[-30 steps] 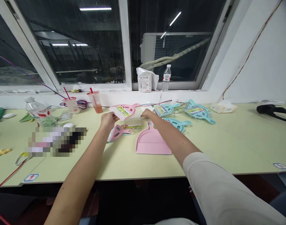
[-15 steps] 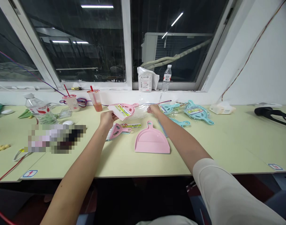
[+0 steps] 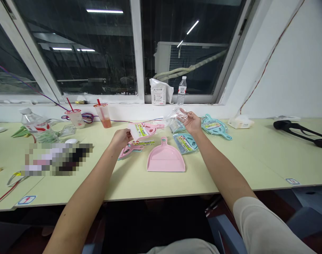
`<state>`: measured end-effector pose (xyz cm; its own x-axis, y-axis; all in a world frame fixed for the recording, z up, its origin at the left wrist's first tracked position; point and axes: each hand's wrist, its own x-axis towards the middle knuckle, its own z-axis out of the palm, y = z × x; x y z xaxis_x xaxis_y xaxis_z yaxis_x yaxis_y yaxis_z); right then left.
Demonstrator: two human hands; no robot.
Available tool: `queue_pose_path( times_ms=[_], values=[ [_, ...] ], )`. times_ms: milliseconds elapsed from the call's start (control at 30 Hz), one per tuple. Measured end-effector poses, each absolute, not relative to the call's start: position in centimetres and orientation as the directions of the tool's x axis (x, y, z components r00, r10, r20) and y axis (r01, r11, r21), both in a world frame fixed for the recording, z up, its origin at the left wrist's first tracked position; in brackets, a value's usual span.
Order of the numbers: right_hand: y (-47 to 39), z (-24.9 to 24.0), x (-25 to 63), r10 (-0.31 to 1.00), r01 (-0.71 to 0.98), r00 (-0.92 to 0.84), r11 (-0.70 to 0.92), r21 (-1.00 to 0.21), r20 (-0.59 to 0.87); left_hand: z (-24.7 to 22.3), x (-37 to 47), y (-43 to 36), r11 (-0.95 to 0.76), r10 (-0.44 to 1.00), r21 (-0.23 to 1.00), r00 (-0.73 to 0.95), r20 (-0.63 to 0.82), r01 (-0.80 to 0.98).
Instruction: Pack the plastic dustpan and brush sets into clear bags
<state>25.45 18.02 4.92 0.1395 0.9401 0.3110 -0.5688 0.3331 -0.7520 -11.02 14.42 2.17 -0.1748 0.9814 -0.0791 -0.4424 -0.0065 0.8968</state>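
Note:
My left hand is closed on a pink dustpan set with a green and white label, held above the table. In my right hand is a clear plastic bag, raised behind the blue sets. A bare pink dustpan lies between my forearms. Beside it on the left is a pink brush, partly under a loose label strip. Right of the dustpan lies a wrapped blue set, and beyond my right hand another blue set.
Two drink cups and a large bottle stand at the left. On the sill are a white packet and a water bottle. A tissue pack and black object lie right.
My right hand has moved right and lifted the clear bag away from the pink set. My left hand still holds the set, now turned flatter. The view has shifted slightly.

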Motion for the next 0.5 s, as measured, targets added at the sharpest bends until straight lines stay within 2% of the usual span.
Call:
queue_pose_path(
  times_ms=[267,500],
  values=[
    [17.4,4.0,26.7,0.948,-0.609,0.096,0.298,-0.735,0.304,2.0,-9.8,13.9,0.071,0.987,0.889,-0.099,-0.129,-0.451],
    [19.4,0.7,27.8,0.977,-0.476,-0.097,0.123,-0.871,0.191,1.7,-9.8,14.0,0.005,0.991,0.887,-0.119,-0.068,-0.462]
  ],
)
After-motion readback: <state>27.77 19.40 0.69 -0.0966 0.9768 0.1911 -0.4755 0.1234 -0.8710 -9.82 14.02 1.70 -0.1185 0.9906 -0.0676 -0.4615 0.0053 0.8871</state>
